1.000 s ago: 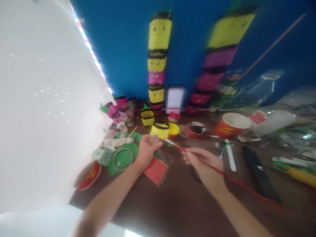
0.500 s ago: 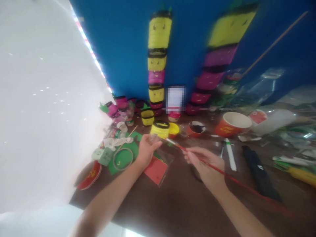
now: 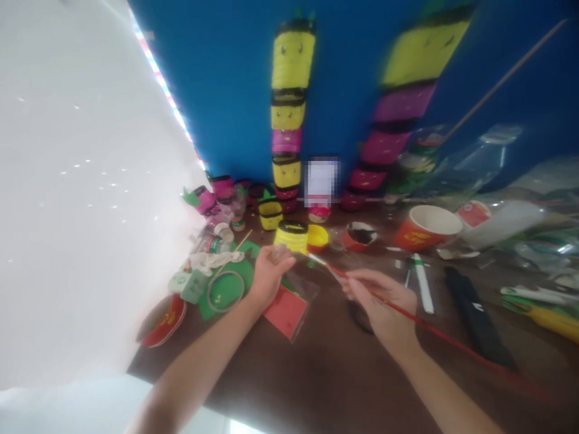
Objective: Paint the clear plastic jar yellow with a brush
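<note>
My left hand [image 3: 268, 274] is closed around a small clear plastic piece [image 3: 281, 254] held above the brown table [image 3: 325, 374]. My right hand [image 3: 380, 296] pinches a long red paintbrush [image 3: 434, 330], whose pale tip [image 3: 316, 260] points left toward the clear piece, a short way from it. A clear bag with red sheets [image 3: 289, 307] lies just under my left hand. Beyond the brush tip stands a yellow cup with a black rim [image 3: 292, 235].
Painted yellow and pink cups [image 3: 286, 108] are stacked against the blue wall. Small paint pots [image 3: 359, 235], a red paper cup [image 3: 425, 228], a white marker [image 3: 423, 282], a black flat object [image 3: 474, 316], green foam sheets with a tape ring [image 3: 225, 290] and plastic bottles [image 3: 474, 163] crowd the table.
My right hand and the brush have drifted slightly to the right, pulling the tip a little away from the clear piece. My left hand has stayed put.
</note>
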A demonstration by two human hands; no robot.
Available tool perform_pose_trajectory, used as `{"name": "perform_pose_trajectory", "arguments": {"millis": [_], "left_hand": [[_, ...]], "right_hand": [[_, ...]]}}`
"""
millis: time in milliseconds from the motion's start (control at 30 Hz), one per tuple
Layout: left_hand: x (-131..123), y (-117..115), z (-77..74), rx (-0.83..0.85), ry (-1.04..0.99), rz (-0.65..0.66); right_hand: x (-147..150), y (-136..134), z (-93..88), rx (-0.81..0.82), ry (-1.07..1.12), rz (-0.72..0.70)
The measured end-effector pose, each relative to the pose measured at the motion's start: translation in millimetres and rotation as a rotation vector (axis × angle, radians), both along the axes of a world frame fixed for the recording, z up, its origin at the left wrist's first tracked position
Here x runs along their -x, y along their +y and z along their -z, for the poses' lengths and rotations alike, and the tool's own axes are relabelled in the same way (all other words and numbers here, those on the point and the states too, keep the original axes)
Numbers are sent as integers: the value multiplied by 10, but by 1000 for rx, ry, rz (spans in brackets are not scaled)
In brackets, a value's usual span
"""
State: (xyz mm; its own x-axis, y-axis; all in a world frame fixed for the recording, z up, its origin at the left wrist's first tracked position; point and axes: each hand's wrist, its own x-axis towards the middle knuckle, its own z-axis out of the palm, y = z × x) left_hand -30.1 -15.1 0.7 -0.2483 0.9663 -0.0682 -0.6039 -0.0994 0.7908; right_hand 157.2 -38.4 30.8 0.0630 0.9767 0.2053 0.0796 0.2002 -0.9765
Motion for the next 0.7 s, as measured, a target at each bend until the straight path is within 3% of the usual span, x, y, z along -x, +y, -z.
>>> {"name": "perform_pose_trajectory", "arguments": {"millis": [167, 300, 533, 700], "left_hand": [[-3, 5, -12, -6, -14, -2], [-4, -2, -21, 15, 20, -14], [-16, -39, 40, 19, 273, -104], [-49, -72, 3, -39, 308, -105]], "right_hand": [[17, -3, -19, -14, -15, -41], [-8, 3, -8, -40, 0, 24], [26, -48, -7, -74, -29, -35], [104, -76, -47, -66, -21, -53]]}}
